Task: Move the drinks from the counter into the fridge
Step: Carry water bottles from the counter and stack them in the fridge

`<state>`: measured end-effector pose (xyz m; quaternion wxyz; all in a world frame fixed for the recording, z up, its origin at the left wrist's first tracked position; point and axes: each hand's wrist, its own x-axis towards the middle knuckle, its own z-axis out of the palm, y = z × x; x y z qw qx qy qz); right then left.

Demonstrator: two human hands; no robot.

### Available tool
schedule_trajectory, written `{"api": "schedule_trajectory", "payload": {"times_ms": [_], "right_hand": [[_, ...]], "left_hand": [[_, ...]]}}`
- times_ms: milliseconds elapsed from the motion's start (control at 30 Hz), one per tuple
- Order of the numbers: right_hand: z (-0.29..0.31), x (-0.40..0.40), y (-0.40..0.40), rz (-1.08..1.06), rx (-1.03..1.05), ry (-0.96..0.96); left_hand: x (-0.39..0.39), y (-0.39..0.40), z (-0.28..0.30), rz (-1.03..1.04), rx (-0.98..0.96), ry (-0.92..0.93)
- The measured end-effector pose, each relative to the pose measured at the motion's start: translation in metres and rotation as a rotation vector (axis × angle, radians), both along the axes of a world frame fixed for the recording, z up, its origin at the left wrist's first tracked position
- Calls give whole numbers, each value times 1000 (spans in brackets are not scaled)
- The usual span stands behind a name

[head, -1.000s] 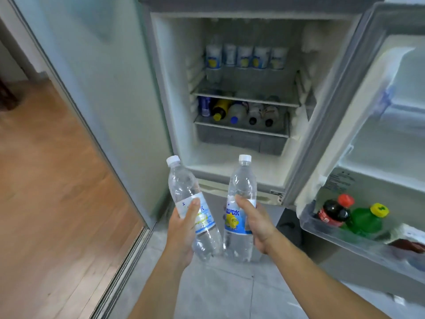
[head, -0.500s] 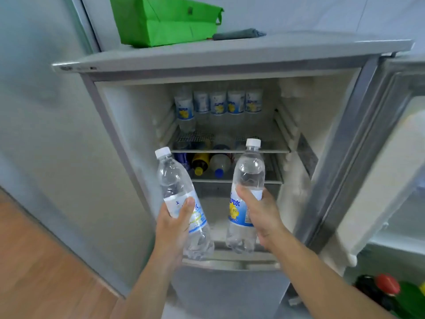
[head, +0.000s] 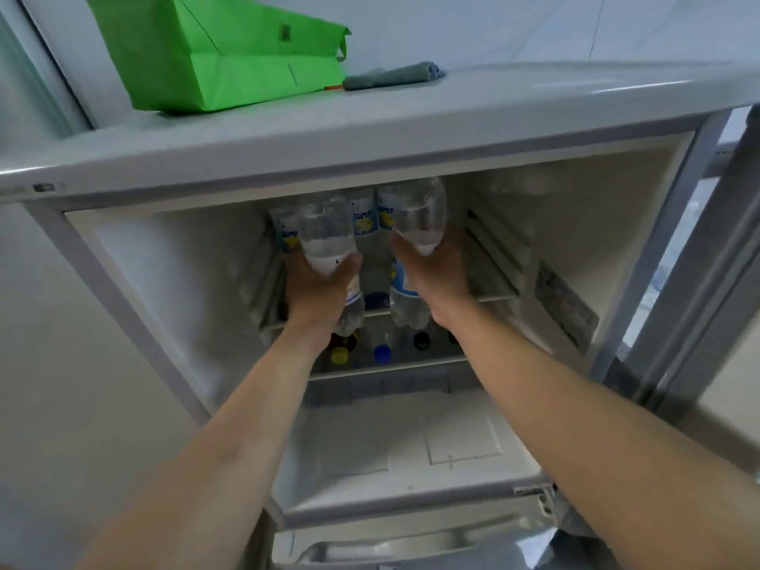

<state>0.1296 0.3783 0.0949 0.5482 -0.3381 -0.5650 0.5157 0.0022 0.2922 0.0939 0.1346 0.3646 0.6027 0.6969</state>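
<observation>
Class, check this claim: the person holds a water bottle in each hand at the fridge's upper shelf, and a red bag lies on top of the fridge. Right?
Not quite. The bag on the fridge top is green, as the head view shows. The rest holds: left hand and right hand each grip a water bottle at the upper shelf.

Your two hands reach into the open fridge (head: 172, 257) at its upper shelf (head: 489, 299): left hand (head: 316, 290) holds one bottle (head: 329, 236), right hand (head: 432, 273) another bottle (head: 419, 218) beside it. A row of bottles (head: 364, 224) stands behind them. Below that shelf, lying bottles (head: 382, 352) face you. On the fridge top, a bag (head: 214, 55) sits left of a cloth (head: 390, 75).
</observation>
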Motion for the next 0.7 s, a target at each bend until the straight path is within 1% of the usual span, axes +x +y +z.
{"api": "schedule_trajectory", "payload": {"times_ms": [67,167,300,367,467,600,667,700], "right_hand": [[-4,-12,9,-19,40,-28],[-9,-30,25,3,-1,-53],[-13,-46,47,85,-17,-122],[-15,-52,57,121,6,-113],[-17,-62,68,103,7,-115],[-21,-66,73,108,33,-129],[-29,-59,71,98,45,-200],[-33,-53,69,82,61,-264]], "left_hand": [[-9,17,-1,-8,-3,30],[-17,38,-3,-43,-20,40],[-28,53,-15,-72,-35,185],[-37,58,-21,-73,-40,159],[-51,68,-23,-79,-51,114],[-60,74,-25,-67,-87,136],[-61,74,-27,-80,-111,176],[-61,73,-29,-79,-132,203]]}}
